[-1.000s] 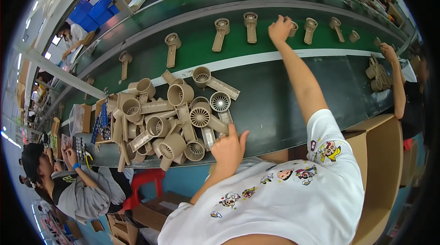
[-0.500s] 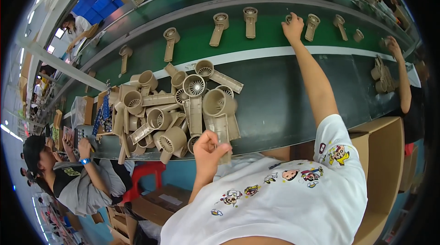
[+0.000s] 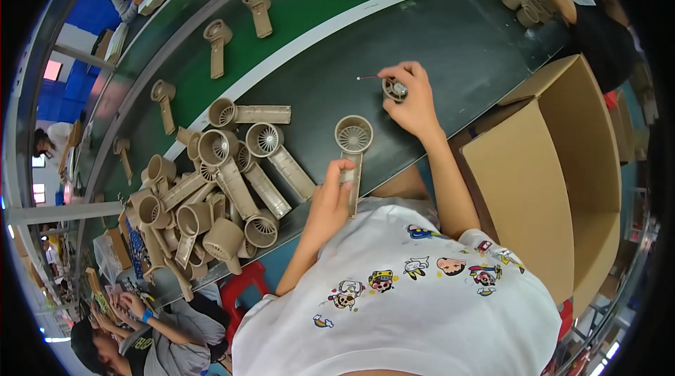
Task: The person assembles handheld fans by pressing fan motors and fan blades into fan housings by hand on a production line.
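Presently, left hand (image 3: 329,199) pinches tan housing (image 3: 354,140) by its handle (image 3: 356,197). Right hand (image 3: 413,103) grips round wired part (image 3: 394,89) at 1–2 o'clock from housing. Similar housings (image 3: 238,188) heaped on table (image 3: 436,42), 8 o'clock.

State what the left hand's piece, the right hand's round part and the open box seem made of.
Beige piece: probably molded plastic, satin; even color, thin ribs.
Round part: likely beige plastic outside, with a shiny, perhaps metal, center; too small to be sure.
Open box: most likely cardboard, matte brown with folded flaps.
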`<state>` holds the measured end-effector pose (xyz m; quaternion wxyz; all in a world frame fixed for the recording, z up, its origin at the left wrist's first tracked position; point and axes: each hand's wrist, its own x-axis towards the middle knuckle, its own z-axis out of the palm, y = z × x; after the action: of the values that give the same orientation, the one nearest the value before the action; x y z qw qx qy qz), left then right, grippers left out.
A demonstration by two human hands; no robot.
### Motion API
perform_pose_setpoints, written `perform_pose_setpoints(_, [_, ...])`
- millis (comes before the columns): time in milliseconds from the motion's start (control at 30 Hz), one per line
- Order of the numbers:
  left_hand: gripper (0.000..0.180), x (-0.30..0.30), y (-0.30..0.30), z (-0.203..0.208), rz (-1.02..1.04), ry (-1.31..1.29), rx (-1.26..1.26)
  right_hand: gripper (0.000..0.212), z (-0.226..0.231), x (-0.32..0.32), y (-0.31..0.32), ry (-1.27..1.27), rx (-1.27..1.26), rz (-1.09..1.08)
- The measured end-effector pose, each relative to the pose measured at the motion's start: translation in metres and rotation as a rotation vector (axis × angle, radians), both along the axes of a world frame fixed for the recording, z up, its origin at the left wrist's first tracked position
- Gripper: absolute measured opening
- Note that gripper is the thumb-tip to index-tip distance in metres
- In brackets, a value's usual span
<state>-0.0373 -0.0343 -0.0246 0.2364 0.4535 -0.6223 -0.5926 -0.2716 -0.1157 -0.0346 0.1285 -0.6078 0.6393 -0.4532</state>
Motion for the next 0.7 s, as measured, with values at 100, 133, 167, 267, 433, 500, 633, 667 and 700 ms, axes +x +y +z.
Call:
perform_pose_setpoints(100, [0.043, -0.012, -0.007, 0.016, -0.073, -0.291, -0.264, 0.041, 0.003, -0.004, 0.021, -0.029, -0.1, -0.01])
perform_pose_setpoints(133, [0.043, -0.012, -0.008, 0.014, -0.073, -0.283, -0.268, 0.043, -0.003, -0.005, 0.022, 0.04, -0.107, -0.028])
perform_pose_setpoints(167, [0.045, -0.012, -0.01, 0.009, -0.04, -0.328, -0.375, 0.045, -0.002, -0.003, 0.024, 0.044, -0.089, -0.047])
perform_pose_setpoints(267, [0.046, -0.016, -0.015, 0.011, 0.021, -0.439, -0.456, 0.052, 0.001, 0.0, 0.027, 0.082, -0.059, -0.101])
perform_pose_setpoints(433, [0.031, -0.01, -0.013, 0.016, 0.243, -0.364, -0.663, 0.057, 0.047, 0.015, 0.053, 0.011, -0.236, -0.054])
perform_pose_setpoints(500, [0.03, -0.014, -0.013, 0.026, 0.279, -0.298, -0.749, 0.058, 0.058, 0.019, 0.06, 0.017, -0.245, -0.028])
perform_pose_setpoints(633, [0.03, -0.029, -0.025, 0.05, 0.25, -0.138, -0.884, 0.057, 0.069, 0.024, 0.065, -0.089, -0.146, 0.186])
perform_pose_setpoints(667, [0.03, -0.033, -0.029, 0.051, 0.215, -0.092, -0.903, 0.057, 0.067, 0.025, 0.064, -0.085, -0.133, 0.24])
perform_pose_setpoints(700, [0.024, -0.035, -0.031, 0.05, 0.188, -0.103, -0.876, 0.057, 0.067, 0.024, 0.064, -0.078, -0.133, 0.293])
